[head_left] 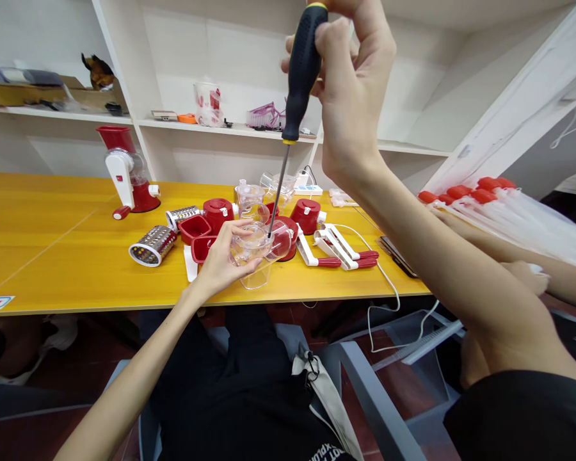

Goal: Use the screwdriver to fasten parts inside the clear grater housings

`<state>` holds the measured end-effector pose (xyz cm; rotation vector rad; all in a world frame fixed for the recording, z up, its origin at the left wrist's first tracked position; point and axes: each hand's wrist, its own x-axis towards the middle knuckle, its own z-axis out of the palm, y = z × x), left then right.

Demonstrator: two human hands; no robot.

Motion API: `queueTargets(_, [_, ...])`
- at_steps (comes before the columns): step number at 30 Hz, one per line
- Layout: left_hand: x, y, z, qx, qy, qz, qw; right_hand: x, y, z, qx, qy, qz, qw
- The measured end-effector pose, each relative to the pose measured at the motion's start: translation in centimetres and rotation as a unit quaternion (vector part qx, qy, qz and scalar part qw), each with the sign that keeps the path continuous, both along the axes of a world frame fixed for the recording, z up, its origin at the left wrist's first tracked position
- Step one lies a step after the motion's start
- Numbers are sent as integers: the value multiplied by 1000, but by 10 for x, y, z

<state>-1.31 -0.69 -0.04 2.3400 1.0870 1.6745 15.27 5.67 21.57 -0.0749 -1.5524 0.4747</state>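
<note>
My right hand (350, 77) is raised high and closed round the black handle of a long screwdriver (300, 77). The shaft slants down, and its tip sits inside a clear plastic housing (254, 253). My left hand (221, 256) grips that housing from the left, just above the front edge of the yellow table (52, 256). Red and clear grater parts lie right behind it.
An assembled red and white rotary grater (125, 173) stands at the back left. Metal grating drums (153, 245), red bases (307, 214), white handles with red tips (338, 250) and a phone (397, 256) lie about. Another person's arm (523, 256) rests at right beside bagged red-capped parts (499, 205). Shelves stand behind.
</note>
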Motion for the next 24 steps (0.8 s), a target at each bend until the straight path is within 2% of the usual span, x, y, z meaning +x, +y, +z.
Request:
queueTargets(6, [1,-1,1,-6,1,1,1000,-3,-5,0,29,-13,-31,999])
queueTargets(11, [1,-1,1,-5,-2,-1,1000,-1,-7,0,26,-9,-12,1000])
queueTargets(15, [0,0,0,-2,0,-1,1000,-1,-11,-2,24,2,-50,998])
queueTargets(19, [0,0,0,-3,-3,-3,1000,-1,-11,-1,53,-9,-85,995])
queueTargets(24, [0,-1,0,-4,1,-2,1000,2,-4,0,66,-55,-66,994])
